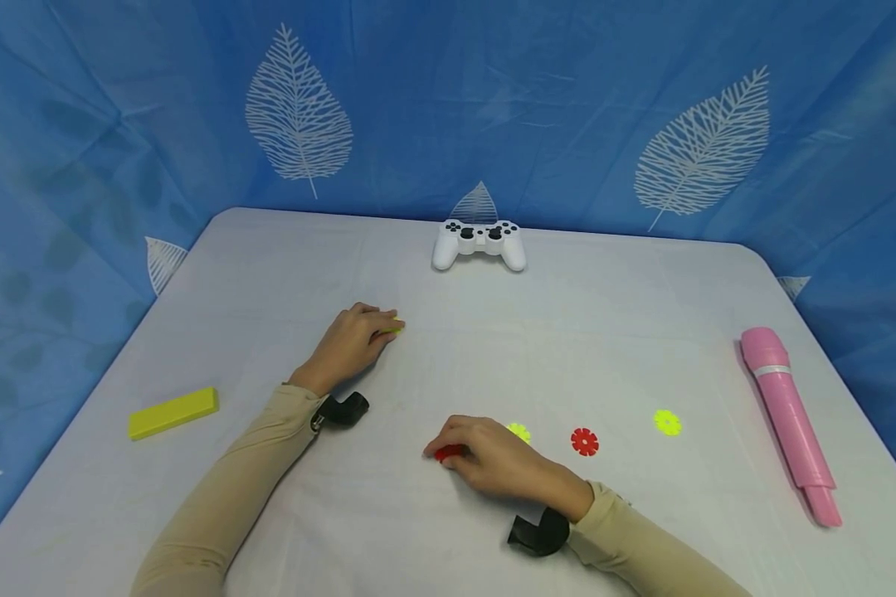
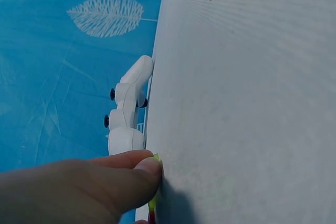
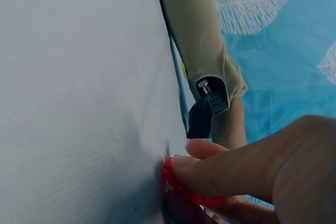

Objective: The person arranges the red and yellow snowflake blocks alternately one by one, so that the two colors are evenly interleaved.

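Observation:
My left hand (image 1: pixel 353 344) pinches a yellow-green notched plastic disc (image 2: pixel 153 203) between thumb and fingers, low over the white table in the middle left. A bit of red shows beneath that disc in the left wrist view; most of it is hidden. Nearer the front, my right hand (image 1: pixel 493 456) pinches a red notched disc (image 3: pixel 168 170); whether it is one disc or several, I cannot tell. Just behind the right hand, a yellow-green flower-shaped disc (image 1: pixel 518 432) lies partly covered. To its right are a red disc (image 1: pixel 585 442) and another yellow-green disc (image 1: pixel 668 422), both flat.
A white game controller (image 1: pixel 479 244) sits at the table's far edge. On the left lies a yellow rectangular block (image 1: pixel 173 414). A long pink wand-shaped object (image 1: pixel 790 423) lies along the right side. Blue leaf-printed cloth (image 1: pixel 493 108) hangs behind the white table (image 1: pixel 597 307).

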### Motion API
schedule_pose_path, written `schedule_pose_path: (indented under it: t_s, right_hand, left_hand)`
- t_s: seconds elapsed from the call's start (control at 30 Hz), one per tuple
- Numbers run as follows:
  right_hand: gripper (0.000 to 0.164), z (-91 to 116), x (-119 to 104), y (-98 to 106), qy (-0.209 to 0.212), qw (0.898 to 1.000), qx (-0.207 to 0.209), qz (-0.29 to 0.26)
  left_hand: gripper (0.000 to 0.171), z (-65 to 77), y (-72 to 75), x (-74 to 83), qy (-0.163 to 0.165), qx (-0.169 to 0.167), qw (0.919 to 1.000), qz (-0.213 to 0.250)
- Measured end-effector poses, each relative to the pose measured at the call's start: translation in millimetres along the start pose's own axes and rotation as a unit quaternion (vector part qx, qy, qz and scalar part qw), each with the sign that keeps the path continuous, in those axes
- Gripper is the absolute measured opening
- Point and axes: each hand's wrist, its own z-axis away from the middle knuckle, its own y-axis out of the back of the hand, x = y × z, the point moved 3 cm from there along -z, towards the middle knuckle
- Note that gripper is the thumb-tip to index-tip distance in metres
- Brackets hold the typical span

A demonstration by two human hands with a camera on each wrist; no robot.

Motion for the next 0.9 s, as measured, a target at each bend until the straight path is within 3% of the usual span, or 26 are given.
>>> schedule_pose_path:
  t_s: [0.23,0.53,0.67,0.9]
  right_hand:
    - [0.018,-1,4,3,-0.007,0.999,0.016,-0.029]
    - [0.018,-2,15,14,-0.061,0.994,0.071,-0.06]
    - [0.022,-4,20,20,-0.095,0.987,0.103,-0.078]
    - [0.03,-11,33,31,-0.172,0.966,0.155,-0.117]
  left_hand:
    - [0.023,-0.4,-0.3,-0.3,-0.002,-0.001,1.0,-0.001]
    - [0.022,-0.1,-1.5,-1.2,-0.003,-0.001,1.0,0.001]
    - [0.022,-0.3,-1.5,-1.8,0.0,-0.004,1.0,0.004]
    - [0.022,-0.4,-1.3,-2.0,-0.005,0.003,1.0,0.0]
